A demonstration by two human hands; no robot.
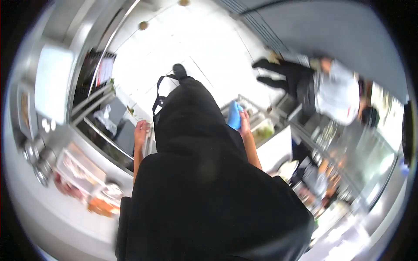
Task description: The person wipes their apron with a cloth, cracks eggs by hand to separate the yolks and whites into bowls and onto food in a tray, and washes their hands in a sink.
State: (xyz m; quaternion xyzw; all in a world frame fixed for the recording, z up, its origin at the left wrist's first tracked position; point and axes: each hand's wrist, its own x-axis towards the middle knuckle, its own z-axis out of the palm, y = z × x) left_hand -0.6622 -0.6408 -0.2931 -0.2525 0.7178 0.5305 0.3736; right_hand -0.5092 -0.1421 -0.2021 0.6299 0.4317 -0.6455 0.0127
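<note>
My left hand [141, 130] hangs at the left of my black clothing, its fingers loosely bent and apart, with nothing visible in it. It is near the edge of a metal counter. On the other side, my right hand [245, 123] is closed around a blue item [234, 115], which looks like a thin glove or cloth; blur hides its exact form. Just beyond that hand is a clear container [264, 132] with something green inside.
Another person [335, 93] in a light top and dark trousers is at the upper right. White floor tiles [196, 39] lie ahead. A metal counter [100, 150] with trays and food runs along the left. Crowded shelves stand at the right.
</note>
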